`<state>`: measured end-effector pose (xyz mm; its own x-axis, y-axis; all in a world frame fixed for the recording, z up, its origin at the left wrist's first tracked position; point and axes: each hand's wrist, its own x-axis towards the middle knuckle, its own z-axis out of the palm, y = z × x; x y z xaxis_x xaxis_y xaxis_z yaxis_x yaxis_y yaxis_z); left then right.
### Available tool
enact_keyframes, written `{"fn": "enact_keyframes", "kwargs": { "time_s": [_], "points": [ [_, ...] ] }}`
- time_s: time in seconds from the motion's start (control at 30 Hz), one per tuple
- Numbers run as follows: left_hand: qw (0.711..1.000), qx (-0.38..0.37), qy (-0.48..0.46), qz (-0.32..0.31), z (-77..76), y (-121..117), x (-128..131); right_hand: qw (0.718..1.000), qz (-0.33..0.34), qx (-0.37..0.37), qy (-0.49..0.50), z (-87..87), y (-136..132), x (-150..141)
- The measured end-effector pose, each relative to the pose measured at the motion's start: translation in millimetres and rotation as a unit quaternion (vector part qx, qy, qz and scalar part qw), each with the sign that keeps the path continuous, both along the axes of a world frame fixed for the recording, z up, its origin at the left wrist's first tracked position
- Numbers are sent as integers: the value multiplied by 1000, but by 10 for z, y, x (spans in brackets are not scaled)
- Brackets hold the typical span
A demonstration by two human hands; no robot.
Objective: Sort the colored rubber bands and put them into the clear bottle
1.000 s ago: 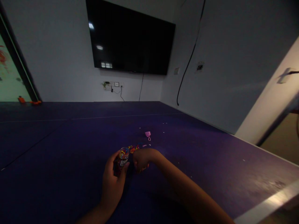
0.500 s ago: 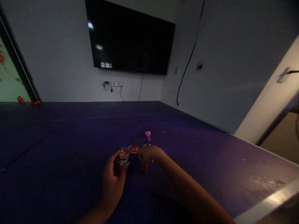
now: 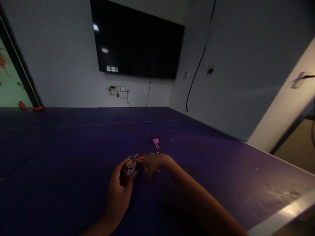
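My left hand (image 3: 119,186) is wrapped around a small clear jar (image 3: 130,168) with a pale label, its open top tilted up and colourful rubber bands visible inside. Just right of the jar, my right hand (image 3: 152,165) points down close to the purple floor, fingers curled together. Its fingertips are dim; a reddish bit shows beneath them, and I cannot make out what they hold. Behind both hands lies a loose pile of colourful rubber bands (image 3: 140,157), partly covered by the right hand. Farther off, a pink cap-like piece with a loop (image 3: 156,141) rests on the floor.
Small white scraps (image 3: 172,139) dot the purple floor (image 3: 86,147). A large television (image 3: 137,39) hangs on the far wall, with sockets and wires (image 3: 120,89) below it. A black cable (image 3: 197,70) dangles along the right wall. Orange objects (image 3: 36,108) lie at the far left.
My right hand has shifted slightly left, closer to the jar, and its fingers have curled in more. My left hand and the jar stay in place.
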<state>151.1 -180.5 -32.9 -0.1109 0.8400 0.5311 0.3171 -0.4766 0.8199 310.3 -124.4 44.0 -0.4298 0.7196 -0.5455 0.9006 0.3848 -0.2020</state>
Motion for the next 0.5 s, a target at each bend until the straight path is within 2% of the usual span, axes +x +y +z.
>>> {"fn": "enact_keyframes", "kwargs": {
  "time_s": [0.13,0.3,0.5],
  "points": [
    [1000,7,9,3,8,3,2,999,5,-41,22,-89,23,-29],
    [1000,9,15,5,23,1,10,999,-4,-42,16,-198,78,3],
    [1000,15,14,3,4,2,6,998,-3,-56,33,-207,71,-5]
  ]
}}
